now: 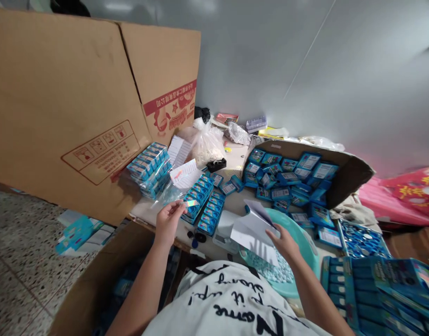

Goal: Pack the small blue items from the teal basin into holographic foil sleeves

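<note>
My left hand (169, 218) is closed in a pinch on a small shiny, rainbow-tinted sticker (191, 203). It hangs just over two rows of small blue boxes (197, 196) with round cut-outs, standing side by side on the table. In my right hand (285, 240) is a folded white paper sheet (251, 232), gripped between thumb and fingers. Below that sheet, a turquoise basin (310, 252) holds many small pale pieces (275, 271); the paper covers part of its rim. A whitish translucent container (224, 235) sits left of the basin.
A tall cardboard box (78, 93) rises at the left. Near it are a plastic-wrapped stack of blue packs (149, 163) and a tied clear bag (207, 142). Loose blue packs (287, 177) lie before a cardboard tray wall (350, 179). More blue boxes (371, 289) stand at right.
</note>
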Motion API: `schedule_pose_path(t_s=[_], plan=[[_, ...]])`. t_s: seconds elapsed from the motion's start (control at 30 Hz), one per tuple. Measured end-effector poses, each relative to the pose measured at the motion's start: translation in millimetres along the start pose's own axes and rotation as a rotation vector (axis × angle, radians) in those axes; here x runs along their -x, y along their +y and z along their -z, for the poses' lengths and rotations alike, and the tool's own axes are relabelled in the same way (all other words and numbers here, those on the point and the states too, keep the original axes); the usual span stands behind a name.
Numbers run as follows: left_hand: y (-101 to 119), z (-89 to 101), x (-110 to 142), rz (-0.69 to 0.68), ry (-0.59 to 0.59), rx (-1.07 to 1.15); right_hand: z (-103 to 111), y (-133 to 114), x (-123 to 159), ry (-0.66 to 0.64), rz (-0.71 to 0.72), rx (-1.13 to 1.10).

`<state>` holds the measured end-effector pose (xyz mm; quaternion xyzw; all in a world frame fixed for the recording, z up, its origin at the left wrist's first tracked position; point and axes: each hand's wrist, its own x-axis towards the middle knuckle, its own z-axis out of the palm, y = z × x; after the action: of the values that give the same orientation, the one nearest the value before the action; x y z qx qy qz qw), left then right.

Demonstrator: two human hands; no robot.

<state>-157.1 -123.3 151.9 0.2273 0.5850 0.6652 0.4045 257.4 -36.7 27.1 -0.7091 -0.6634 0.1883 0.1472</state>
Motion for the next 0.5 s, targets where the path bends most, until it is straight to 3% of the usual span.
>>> schedule_pose_path(t_s=[0.1,0.23,0.5], plan=[[4,-1.9,3,0.019,0.012,0.054,-8,-2,11,-0.100,0.109,0.018],[6,-13.3,9,0.050,0.010,0.105,-18,-12,27,-0.062,0.253,-0.036],[-26,-78.9,35,0.210,-0.222,0.048,-33,-20,41,-0.164,0.348,-0.082]])
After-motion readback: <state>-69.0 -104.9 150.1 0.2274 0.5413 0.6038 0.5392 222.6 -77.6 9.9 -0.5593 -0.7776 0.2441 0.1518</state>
